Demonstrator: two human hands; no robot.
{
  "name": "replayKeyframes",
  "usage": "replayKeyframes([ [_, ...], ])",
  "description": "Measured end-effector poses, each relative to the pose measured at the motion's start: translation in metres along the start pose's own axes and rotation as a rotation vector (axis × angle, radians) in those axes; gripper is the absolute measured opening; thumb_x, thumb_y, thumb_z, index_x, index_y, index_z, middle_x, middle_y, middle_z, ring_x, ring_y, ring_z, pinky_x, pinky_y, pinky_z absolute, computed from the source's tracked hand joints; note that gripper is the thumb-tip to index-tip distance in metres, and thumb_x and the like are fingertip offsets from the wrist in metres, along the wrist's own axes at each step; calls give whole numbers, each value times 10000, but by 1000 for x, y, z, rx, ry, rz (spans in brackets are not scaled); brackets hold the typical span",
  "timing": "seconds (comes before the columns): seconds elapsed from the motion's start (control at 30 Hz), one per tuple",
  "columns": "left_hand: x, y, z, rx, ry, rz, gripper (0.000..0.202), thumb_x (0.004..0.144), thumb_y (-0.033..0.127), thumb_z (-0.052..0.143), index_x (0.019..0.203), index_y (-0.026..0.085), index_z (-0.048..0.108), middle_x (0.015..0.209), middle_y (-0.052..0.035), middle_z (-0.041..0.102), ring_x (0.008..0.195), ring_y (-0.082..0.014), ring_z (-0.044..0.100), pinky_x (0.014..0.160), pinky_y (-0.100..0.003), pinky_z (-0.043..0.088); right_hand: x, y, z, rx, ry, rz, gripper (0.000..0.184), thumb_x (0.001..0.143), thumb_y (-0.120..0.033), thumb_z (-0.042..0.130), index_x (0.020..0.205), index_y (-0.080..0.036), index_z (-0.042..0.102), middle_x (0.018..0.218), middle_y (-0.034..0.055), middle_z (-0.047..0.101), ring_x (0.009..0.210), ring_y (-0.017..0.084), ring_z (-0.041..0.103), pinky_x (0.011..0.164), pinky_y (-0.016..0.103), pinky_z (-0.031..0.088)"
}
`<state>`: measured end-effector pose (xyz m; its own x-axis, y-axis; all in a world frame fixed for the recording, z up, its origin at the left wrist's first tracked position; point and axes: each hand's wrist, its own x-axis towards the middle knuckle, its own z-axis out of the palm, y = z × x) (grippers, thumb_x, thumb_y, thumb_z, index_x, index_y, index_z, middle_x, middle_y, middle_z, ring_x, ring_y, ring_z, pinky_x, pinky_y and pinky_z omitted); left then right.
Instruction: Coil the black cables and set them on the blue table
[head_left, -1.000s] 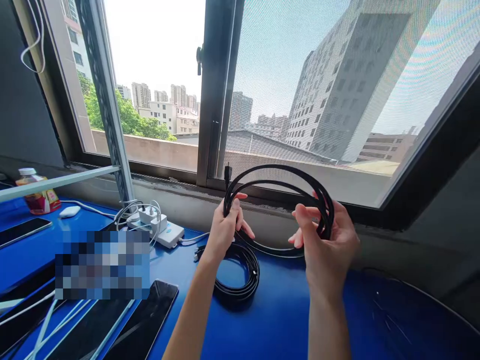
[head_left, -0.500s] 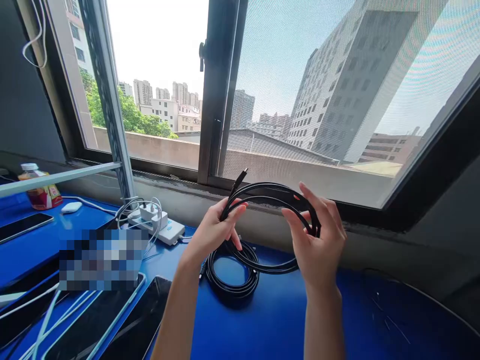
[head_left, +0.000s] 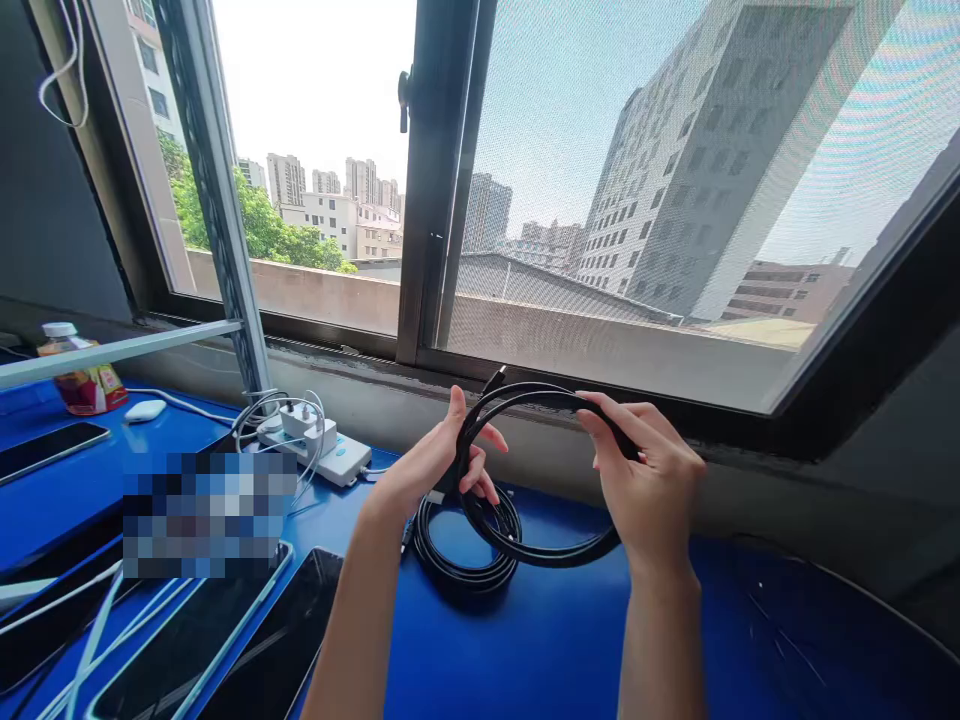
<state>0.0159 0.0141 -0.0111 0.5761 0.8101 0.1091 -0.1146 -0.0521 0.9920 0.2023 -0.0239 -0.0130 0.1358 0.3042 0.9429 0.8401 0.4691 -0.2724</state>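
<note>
Both hands shape a black cable loop above the blue counter (head_left: pixel 570 640).

Left hand (head_left: pixel 431 465) and right hand (head_left: pixel 649 480) close their fingers around the black cable (head_left: pixel 540 552), partly coiled; more of it lies in a coil (head_left: pixel 461 570) on the counter. Window ledge (head_left: pixel 360 385) just behind, power strip (head_left: pixel 319 450) left; open counter right.

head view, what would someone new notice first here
Dead centre, the left hand and right hand hold up a loop of black cable, while the rest of it lies coiled on the blue table just below. Behind them, the big window shows grey tower blocks, and a white power strip sits at the left.
</note>
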Motion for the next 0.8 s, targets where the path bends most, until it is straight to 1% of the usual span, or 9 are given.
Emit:
replayKeyframes([
  [0.1, 5, 0, 1, -97, -20, 20, 625, 683, 816, 480, 721, 197, 558, 341, 93, 331, 439, -153, 597, 503, -209, 448, 0, -3, -1, 1, -54, -3, 291, 893, -446, 585, 933, -217, 760, 687, -8, 599, 483, 82, 516, 488, 220, 392],
  [0.17, 4, 2, 3, -156, -43, 10, 560, 722, 755, 520, 711, 196, 544, 345, 103, 300, 348, -126, 512, 408, -193, 378, 0, -5, -2, 17, -91, -4, 291, 892, -451, 583, 927, -224, 762, 705, -4, 612, 494, 83, 522, 483, 217, 390],
  [0.27, 1, 7, 7, -211, -43, -14, 483, 842, 642, 468, 705, 183, 527, 364, 108, 258, 268, -60, 335, 329, -163, 230, 0, -8, -3, 40, -104, 27, 282, 887, -451, 589, 931, -232, 761, 730, 2, 626, 499, 87, 518, 468, 217, 385],
  [0.33, 1, 8, 10, -246, -14, -35, 401, 898, 557, 441, 770, 184, 512, 388, 110, 280, 261, -38, 275, 313, -147, 171, 0, -9, -5, 35, -100, 49, 289, 885, -466, 584, 929, -242, 761, 744, 4, 631, 501, 91, 518, 467, 221, 382],
  [0.43, 5, 8, 15, -302, 115, -8, 220, 919, 438, 469, 955, 221, 448, 453, 112, 396, 254, -44, 296, 285, -130, 171, 0, -9, -6, 0, -91, 60, 331, 895, -502, 548, 916, -248, 758, 776, 16, 646, 520, 105, 530, 483, 235, 379],
  [0.5, 9, 7, 20, -315, 203, 44, 193, 916, 391, 486, 1004, 239, 405, 491, 113, 447, 256, -47, 327, 274, -123, 196, 0, -8, -7, -28, -74, 63, 359, 903, -517, 526, 904, -241, 756, 783, 24, 649, 520, 109, 526, 482, 241, 363],
  [0.53, 11, 6, 22, -312, 223, 62, 186, 916, 377, 489, 1001, 239, 399, 498, 113, 458, 259, -48, 344, 273, -119, 208, 0, -7, -8, -38, -65, 62, 365, 906, -518, 521, 901, -238, 755, 781, 27, 649, 521, 109, 523, 480, 241, 355],
  [0.67, 14, 2, 30, -276, 205, 103, 152, 931, 358, 466, 921, 223, 398, 486, 101, 498, 277, -58, 420, 277, -111, 228, 0, -8, -8, -58, -77, 48, 341, 909, -495, 529, 895, -237, 752, 779, 20, 646, 553, 106, 520, 474, 228, 336],
  [0.8, 13, 2, 33, -175, 141, 134, 272, 960, 456, 371, 869, 204, 417, 520, 59, 577, 285, -55, 462, 283, -114, 231, 0, -12, -7, -64, -89, 41, 285, 904, -447, 560, 897, -237, 751, 799, 22, 657, 606, 122, 533, 467, 233, 332],
])
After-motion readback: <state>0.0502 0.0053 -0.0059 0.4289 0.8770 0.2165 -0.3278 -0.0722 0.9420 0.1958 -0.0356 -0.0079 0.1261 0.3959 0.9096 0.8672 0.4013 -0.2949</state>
